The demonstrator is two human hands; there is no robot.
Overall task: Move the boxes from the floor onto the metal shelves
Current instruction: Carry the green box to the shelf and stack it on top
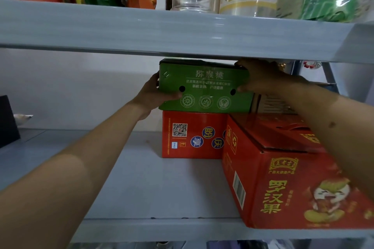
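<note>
Green box (204, 85) sits on the rear red box (192, 135), just under the upper shelf (162, 32). Left hand (153, 93) grip wraps its left end, right hand (263, 79) grip clamps its right end. Front red box (283, 168) right of it.

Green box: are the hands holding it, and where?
Yes. The left hand and right hand grip the green box by its two ends.
</note>
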